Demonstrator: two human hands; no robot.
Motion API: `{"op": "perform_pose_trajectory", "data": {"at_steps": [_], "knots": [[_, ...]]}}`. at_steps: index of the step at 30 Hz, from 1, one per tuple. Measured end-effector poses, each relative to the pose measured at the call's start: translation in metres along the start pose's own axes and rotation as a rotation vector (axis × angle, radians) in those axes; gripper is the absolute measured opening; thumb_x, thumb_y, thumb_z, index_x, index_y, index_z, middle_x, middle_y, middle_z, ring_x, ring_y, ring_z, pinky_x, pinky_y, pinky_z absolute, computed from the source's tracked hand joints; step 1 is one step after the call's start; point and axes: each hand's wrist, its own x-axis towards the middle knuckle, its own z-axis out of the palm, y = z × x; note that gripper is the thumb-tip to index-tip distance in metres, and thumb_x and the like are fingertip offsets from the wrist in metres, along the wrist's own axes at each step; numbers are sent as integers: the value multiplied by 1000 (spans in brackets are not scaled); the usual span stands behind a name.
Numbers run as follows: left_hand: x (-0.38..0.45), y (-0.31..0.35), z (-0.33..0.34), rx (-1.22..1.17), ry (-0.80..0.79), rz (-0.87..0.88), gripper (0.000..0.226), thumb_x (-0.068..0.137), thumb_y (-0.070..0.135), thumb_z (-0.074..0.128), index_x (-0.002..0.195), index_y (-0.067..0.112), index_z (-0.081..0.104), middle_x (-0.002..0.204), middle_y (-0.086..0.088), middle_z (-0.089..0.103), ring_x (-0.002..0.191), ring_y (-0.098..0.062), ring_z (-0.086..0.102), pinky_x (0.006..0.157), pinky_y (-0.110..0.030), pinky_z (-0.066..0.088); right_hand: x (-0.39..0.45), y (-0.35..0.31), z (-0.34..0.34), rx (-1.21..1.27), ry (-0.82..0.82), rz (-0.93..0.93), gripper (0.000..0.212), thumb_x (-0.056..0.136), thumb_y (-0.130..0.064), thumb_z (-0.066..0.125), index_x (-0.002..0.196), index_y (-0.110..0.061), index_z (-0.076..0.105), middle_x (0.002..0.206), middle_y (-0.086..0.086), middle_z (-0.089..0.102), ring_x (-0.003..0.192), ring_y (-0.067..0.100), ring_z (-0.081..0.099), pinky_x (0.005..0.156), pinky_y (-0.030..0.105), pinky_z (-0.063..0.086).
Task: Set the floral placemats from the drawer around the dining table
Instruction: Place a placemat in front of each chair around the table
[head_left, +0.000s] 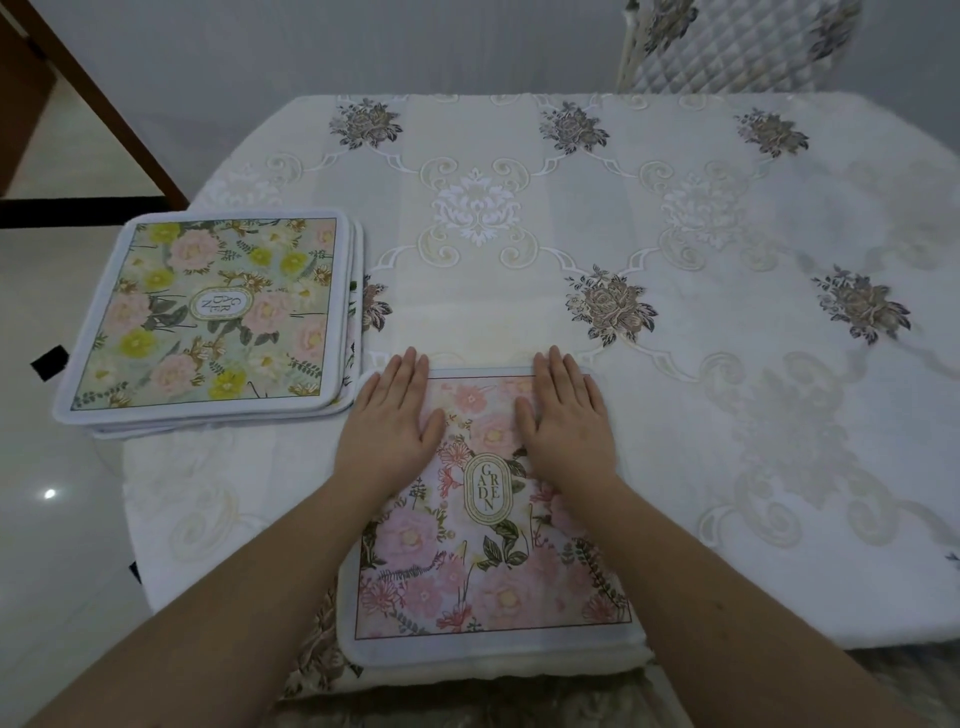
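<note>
Both hands were laid flat, palms down, on the far half of a pink floral placemat (488, 525). The fingers of the left hand (392, 421) were held straight and close together, their tips reaching the mat's far left corner; nothing was gripped. The fingers of the right hand (563, 415) were likewise straight and together, their tips at the mat's far edge, pressing rather than clasping. The printed oval label was seen between and just nearer than the two palms.

The placemat was set at the near edge of the desk (779, 467), its near border slightly overhanging that edge. A stack of placemats (208, 317), topped by a green and yellow floral one, was placed to the left of the left fingers, just beside the pink mat's far left corner; whether they touched could not be told. The stack's left side lay at the desk's left edge.

Beyond and to the right of the fingers, a broad stretch of embroidered white tablecloth was left uncovered. A quilted chair back (727, 47) was seen past the far edge.
</note>
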Motion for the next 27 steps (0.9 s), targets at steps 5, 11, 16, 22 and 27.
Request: {"op": "perform_pose_trajectory", "data": {"at_steps": [5, 11, 16, 22, 27], "knots": [[-3, -2, -2, -7, 3, -2, 74, 94, 56, 6, 157, 17, -3, 164, 0, -6, 151, -11, -7, 121, -31, -6, -8, 14, -2, -8, 18, 23, 65, 101, -47, 19, 157, -16, 7, 164, 2, 4, 151, 13, 0, 122, 34, 0], [-22, -17, -4, 19, -26, 79, 72, 95, 54, 3, 157, 18, -2, 164, 2, -6, 151, -10, -7, 120, -27, -9, -24, 33, -8, -23, -3, 25, 66, 100, -45, 18, 157, -13, 8, 164, 4, 5, 151, 15, 2, 123, 35, 3], [-41, -30, -4, 70, -28, 124, 68, 99, 51, 4, 157, 17, 1, 165, 0, -1, 151, -12, -3, 122, -32, -3, -36, 45, -10, -24, -33, 30, 67, 98, -47, 12, 157, -14, 6, 165, 3, 3, 151, 14, 0, 122, 33, 0], [-55, -7, -12, 50, -26, 3, 66, 101, 44, 5, 157, 10, 8, 165, -7, 7, 152, -19, 5, 122, -35, -1, -57, 13, -11, 34, -3, 71, 64, 99, -38, 9, 156, -11, 7, 164, 5, 2, 151, 15, -2, 121, 32, -4], [-62, 41, 5, -112, -35, 5, 67, 97, 43, 6, 157, 14, 12, 165, -3, 8, 152, -17, 3, 122, -39, 0, -74, -51, 9, 82, -35, -64, 65, 97, -40, 4, 156, -16, 11, 164, 3, 5, 151, 16, -1, 120, 32, -6]]}}
